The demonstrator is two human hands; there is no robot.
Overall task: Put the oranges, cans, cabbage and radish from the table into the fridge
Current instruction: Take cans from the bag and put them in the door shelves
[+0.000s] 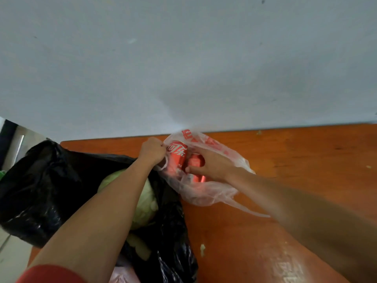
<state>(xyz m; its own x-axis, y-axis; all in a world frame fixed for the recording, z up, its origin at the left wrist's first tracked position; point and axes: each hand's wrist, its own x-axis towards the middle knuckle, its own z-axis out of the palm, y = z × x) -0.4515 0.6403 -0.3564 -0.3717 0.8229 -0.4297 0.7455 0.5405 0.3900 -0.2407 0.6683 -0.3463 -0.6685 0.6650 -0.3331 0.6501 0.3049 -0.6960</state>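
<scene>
Two red cola cans lie in a thin clear plastic bag (206, 193) on the orange wooden table (295, 156) by the wall. My left hand (153, 151) is shut on the bag's handle at its left edge, beside the first can (177, 154). My right hand (210, 165) reaches into the bag with its fingers around the second can (196, 160). A pale green cabbage (145, 203) sits in an open black plastic bag (49, 184) on the left, partly hidden under my left forearm. No oranges or radish can be made out.
A plain grey wall (183, 58) runs along the table's far edge. A pinkish bag (122, 274) shows at the bottom beside the black bag. A dark appliance edge (9, 139) stands at the far left. Small crumbs (202, 249) lie on the tabletop.
</scene>
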